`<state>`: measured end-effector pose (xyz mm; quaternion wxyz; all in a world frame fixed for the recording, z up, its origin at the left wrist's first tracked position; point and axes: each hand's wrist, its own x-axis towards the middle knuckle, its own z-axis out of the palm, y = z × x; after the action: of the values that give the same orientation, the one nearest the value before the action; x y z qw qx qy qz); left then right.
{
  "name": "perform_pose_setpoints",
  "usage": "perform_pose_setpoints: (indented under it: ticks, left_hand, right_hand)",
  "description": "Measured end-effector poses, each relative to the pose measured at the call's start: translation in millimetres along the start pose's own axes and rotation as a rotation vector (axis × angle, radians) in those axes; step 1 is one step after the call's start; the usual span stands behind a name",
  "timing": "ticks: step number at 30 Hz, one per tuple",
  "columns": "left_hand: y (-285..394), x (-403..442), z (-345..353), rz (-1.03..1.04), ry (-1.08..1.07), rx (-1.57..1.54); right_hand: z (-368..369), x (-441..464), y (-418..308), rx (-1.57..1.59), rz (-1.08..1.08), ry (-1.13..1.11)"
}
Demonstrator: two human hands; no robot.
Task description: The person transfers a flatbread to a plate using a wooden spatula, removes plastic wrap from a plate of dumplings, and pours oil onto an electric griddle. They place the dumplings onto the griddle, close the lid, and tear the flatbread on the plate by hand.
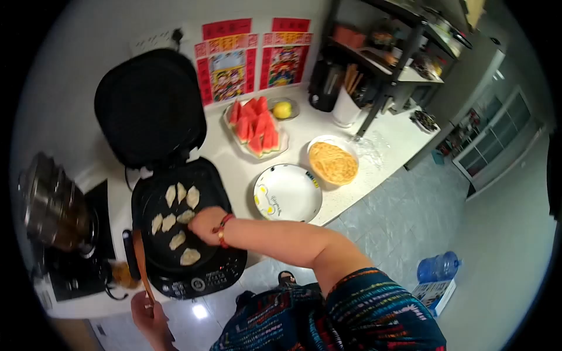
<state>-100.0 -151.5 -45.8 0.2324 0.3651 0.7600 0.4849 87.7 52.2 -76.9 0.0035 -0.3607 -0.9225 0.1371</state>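
My left hand (150,316) grips the lower end of a wooden spatula (141,263), which leans up along the front left side of an electric griddle (140,199). Several pale dumplings (189,256) lie spread over the black cooking plate. Over the plate's right side, my right hand (206,225) has its fingers curled down at one dumpling (185,217), seemingly pinching it; the fingertips are partly hidden. A red bracelet circles that wrist. The griddle's black lid (151,108) stands raised at the back.
Right of the griddle are a white plate (287,193), a bowl of flat pancakes (333,162), a tray of watermelon slices (255,126) and a yellow fruit (282,110). A glass pot (58,205) stands on the dark stove at left. A black shelf rises at the back right.
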Motion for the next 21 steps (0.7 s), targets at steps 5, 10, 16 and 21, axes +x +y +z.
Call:
perform_pose_setpoints:
  ticks: [5, 10, 16, 21]
  left_hand:
    - [-18, 17, -1, 0.152, -0.040, 0.117]
    - [-16, 18, 1, 0.091, -0.097, -0.009]
    - [33, 2, 17, 0.081, -0.157, -0.105]
    - [39, 10, 30, 0.158, -0.395, -0.209]
  right_hand:
    - [15, 3, 0, -0.019, 0.069, 0.223]
    - [-8, -16, -4, 0.056, 0.069, 0.152]
    - [-25, -70, 25, 0.226, 0.079, 0.478]
    - [5, -143, 56, 0.439, 0.431, 0.592]
